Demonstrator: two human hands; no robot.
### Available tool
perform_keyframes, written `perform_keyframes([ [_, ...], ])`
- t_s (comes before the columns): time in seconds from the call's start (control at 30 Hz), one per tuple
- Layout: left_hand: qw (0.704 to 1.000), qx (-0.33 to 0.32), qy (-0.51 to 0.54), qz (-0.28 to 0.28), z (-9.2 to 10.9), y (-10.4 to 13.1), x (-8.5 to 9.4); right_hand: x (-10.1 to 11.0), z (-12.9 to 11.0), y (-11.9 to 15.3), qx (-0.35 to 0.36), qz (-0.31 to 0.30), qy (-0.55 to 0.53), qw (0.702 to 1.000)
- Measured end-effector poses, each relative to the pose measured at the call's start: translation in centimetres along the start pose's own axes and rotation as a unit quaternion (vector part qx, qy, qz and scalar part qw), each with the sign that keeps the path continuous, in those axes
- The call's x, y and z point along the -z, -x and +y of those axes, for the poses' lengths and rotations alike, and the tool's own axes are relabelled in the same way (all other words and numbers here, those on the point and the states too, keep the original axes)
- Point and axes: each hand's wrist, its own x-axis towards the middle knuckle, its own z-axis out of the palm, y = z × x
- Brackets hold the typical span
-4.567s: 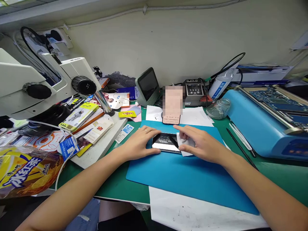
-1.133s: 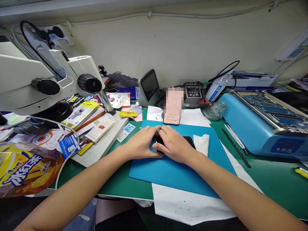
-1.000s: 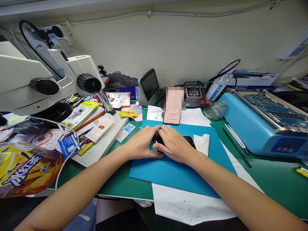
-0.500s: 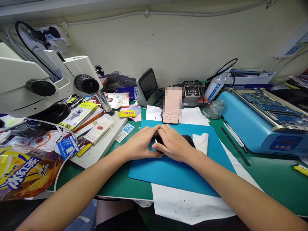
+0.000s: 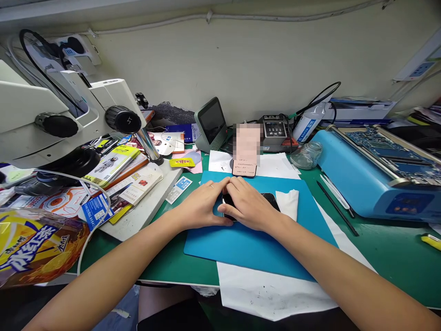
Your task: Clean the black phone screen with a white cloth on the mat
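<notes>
A dark-screened smartphone (image 5: pixel 270 198) lies on the blue mat (image 5: pixel 213 241), mostly covered by my hands. My left hand (image 5: pixel 203 204) wraps around its left end, thumb along the near edge and fingers at the far side. Over the top of the phone rests my right hand (image 5: pixel 246 204), fingers bent over the far side and thumb pressed near the left end. The fingertips of both hands meet at the far left corner. Right of the phone is a folded white cloth (image 5: pixel 288 204). Behind, a second phone (image 5: pixel 244 169) stands propped up with text on its lit screen.
A microscope (image 5: pixel 113 105) and piled booklets (image 5: pixel 113 165) crowd the left, with a drink bottle (image 5: pixel 41 246) in front. To the right sit a blue heating station (image 5: pixel 372 184), a glass jar (image 5: pixel 306 156) and black tweezers (image 5: pixel 337 209). A small display (image 5: pixel 212 122) stands at the back.
The text on the propped phone's screen has changed. Both hands keep the same hold on the phone on the mat.
</notes>
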Motion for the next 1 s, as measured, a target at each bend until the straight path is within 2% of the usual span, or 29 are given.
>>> perform_keyframes([
  [0.33,1.0,0.008,0.0,-0.004,0.13,0.05,0.05,0.08,0.0,0.01,-0.001,0.007,-0.008,1.0],
  [1.0,1.0,-0.023,0.009,0.008,-0.47,0.21,-0.41,0.31,0.33,0.28,0.007,0.027,-0.036,0.999],
])
